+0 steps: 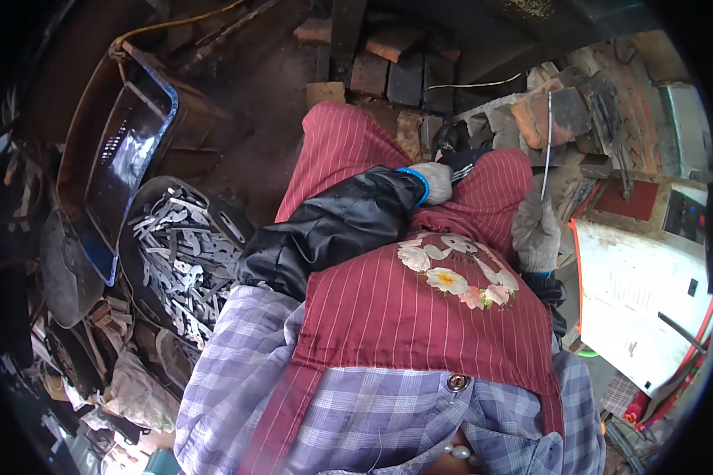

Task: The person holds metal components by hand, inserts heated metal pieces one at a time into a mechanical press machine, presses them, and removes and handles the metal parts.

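Note:
My left hand [434,181], in a grey knit glove with a black sleeve, reaches across my red striped apron [420,317] and grips a dark metal tool [461,168] between my knees. My right hand [535,233], also gloved in grey, is closed around a thin metal rod [548,142] that stands almost upright beside my right knee. The rod's tip points up toward the bricks [558,115] at the right.
A round tub full of several flat metal pieces [182,253] sits at my left, next to a blue-rimmed crate [127,150]. Stacked bricks [396,71] lie ahead. A white and red machine box [650,293] stands at my right.

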Demonstrator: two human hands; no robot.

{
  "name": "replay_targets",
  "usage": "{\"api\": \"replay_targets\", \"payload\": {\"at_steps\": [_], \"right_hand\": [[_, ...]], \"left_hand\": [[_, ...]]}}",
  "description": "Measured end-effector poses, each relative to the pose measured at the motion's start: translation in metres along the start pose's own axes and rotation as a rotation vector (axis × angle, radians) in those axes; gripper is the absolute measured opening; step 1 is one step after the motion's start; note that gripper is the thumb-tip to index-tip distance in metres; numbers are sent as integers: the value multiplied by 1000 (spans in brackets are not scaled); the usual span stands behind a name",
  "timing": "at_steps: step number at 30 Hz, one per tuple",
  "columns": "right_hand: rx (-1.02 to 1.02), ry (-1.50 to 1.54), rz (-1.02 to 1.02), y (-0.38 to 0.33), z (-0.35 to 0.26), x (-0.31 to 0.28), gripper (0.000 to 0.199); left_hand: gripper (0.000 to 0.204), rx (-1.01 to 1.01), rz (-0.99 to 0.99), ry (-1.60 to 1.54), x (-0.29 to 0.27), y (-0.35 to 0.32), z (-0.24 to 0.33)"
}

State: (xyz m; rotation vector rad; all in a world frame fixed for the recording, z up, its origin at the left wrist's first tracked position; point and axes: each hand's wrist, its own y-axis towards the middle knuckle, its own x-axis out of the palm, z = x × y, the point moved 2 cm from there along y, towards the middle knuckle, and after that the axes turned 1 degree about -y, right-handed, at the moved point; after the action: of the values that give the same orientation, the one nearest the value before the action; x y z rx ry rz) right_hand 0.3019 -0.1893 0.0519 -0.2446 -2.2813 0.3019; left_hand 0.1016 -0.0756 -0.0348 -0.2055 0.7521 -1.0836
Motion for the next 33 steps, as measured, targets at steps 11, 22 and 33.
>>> {"api": "replay_targets", "payload": {"at_steps": [11, 22, 33], "right_hand": [[41, -12, -39, 22, 14, -2, 41], [123, 115, 140, 15, 6, -20, 20], [176, -151, 129, -11, -9, -77, 15]], "left_hand": [[35, -33, 22, -62, 0, -3, 0], [32, -99, -106, -184, -1, -21, 11], [26, -31, -144, -195, 10, -12, 3]]}}
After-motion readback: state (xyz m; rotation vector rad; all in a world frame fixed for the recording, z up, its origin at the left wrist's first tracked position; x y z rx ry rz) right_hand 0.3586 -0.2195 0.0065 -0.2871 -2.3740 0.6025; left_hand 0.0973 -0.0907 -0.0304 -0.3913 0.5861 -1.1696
